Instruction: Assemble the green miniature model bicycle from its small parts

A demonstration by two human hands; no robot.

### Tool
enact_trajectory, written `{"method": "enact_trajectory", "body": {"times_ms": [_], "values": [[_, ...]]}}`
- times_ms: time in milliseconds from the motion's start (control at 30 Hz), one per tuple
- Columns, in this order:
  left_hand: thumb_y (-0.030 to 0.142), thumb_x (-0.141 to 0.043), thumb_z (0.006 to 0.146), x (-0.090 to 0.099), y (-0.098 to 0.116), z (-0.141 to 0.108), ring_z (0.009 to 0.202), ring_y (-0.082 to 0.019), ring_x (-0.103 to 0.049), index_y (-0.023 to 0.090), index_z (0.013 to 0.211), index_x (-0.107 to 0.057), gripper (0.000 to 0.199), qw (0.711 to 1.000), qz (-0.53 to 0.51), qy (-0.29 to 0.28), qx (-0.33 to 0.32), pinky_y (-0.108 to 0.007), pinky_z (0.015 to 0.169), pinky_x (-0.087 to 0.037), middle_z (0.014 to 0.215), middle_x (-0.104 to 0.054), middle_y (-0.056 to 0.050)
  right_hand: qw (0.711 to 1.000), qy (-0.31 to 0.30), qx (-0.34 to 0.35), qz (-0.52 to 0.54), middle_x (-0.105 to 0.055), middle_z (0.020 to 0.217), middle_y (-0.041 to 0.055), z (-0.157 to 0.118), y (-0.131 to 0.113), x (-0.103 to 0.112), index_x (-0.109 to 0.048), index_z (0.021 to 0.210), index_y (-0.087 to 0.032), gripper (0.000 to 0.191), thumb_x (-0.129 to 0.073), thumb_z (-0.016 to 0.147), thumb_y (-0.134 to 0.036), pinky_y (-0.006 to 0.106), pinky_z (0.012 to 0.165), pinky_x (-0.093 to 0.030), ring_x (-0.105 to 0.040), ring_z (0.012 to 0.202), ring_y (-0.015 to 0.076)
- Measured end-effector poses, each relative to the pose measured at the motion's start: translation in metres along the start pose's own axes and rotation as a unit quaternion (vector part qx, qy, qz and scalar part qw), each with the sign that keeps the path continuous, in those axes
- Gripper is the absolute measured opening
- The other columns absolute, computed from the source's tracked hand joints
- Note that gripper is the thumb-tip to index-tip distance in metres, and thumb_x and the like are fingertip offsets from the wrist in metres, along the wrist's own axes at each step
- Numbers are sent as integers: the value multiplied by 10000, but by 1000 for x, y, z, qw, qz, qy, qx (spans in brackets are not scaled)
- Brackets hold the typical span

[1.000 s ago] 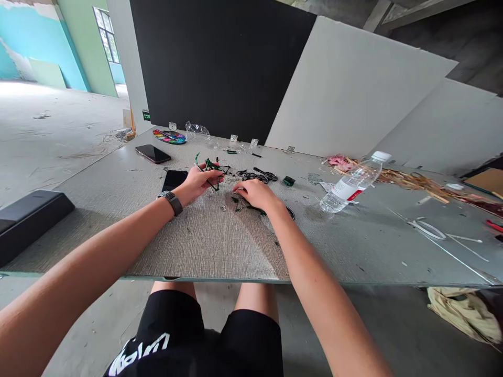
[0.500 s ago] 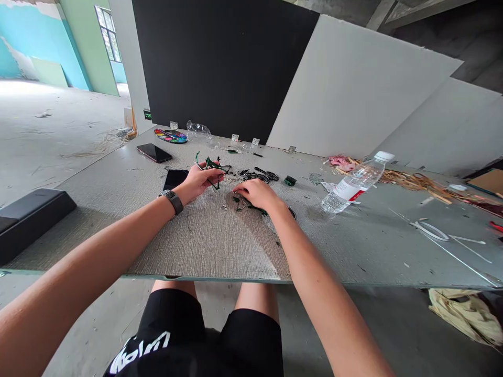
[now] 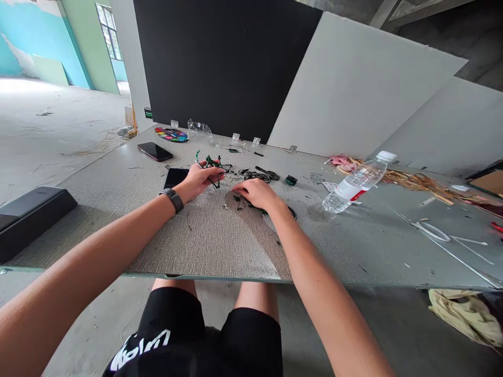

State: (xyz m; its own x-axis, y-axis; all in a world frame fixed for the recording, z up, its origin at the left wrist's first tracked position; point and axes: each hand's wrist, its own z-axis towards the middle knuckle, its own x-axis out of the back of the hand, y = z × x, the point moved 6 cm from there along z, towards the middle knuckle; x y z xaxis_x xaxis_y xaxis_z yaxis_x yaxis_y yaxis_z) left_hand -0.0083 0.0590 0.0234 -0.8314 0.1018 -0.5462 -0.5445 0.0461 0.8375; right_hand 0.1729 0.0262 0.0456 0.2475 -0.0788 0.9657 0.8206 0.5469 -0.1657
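Observation:
My left hand (image 3: 202, 178) is closed around a small green model bicycle frame (image 3: 214, 163), holding it just above the table. Thin green and black rods of it stick out past the fingers. To its right, my right hand (image 3: 255, 192) reaches down to the tabletop with fingers bent together over small green and black parts (image 3: 239, 199). What the fingertips pinch, if anything, is hidden. Behind that hand lie several small black wheels (image 3: 261, 175). A black wheel rim (image 3: 292, 212) shows partly from under the right wrist. A dark green block-like piece (image 3: 291, 180) sits farther right.
A phone (image 3: 154, 151), a dark flat device (image 3: 175, 178) and a colourful palette (image 3: 171, 134) lie on the left. A black box-like object (image 3: 35, 220) stands near the left edge. On the right are a tilted water bottle (image 3: 356, 186), wood strips (image 3: 412, 183) and white cable ties (image 3: 434, 230).
The view has shifted very slightly. Both hands stay in nearly the same places, the left still holding the frame and the right still down at the small parts.

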Motion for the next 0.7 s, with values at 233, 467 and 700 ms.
{"method": "enact_trajectory", "body": {"times_ms": [233,467,700], "values": [[-66,-731,767,2,-1,2,684,-155,-723,122,974,-621,301,1000,1,9,1,-338,808,-615,732,-709,-47,1000,4,9,-17,-799,1118,40,1,-3,-1,-805,1114,-298,290,-577,982,-176,392,871,-552,-738,1030,262],[-53,-744,778,4,-3,5,678,-158,-730,131,967,-603,299,1000,1,8,-1,-326,776,-615,739,-716,-56,1000,12,9,3,-800,1102,32,1,-2,0,-801,1100,-292,277,-583,979,-171,353,862,-535,-732,1006,232],[-27,-783,745,1,-3,-1,661,-164,-727,132,1025,-609,366,997,71,-2,-15,-315,724,-588,760,-721,-50,989,128,30,62,-790,1121,24,0,-6,18,-788,1117,-271,292,-518,1022,-217,333,893,-490,-708,1019,211]]}}
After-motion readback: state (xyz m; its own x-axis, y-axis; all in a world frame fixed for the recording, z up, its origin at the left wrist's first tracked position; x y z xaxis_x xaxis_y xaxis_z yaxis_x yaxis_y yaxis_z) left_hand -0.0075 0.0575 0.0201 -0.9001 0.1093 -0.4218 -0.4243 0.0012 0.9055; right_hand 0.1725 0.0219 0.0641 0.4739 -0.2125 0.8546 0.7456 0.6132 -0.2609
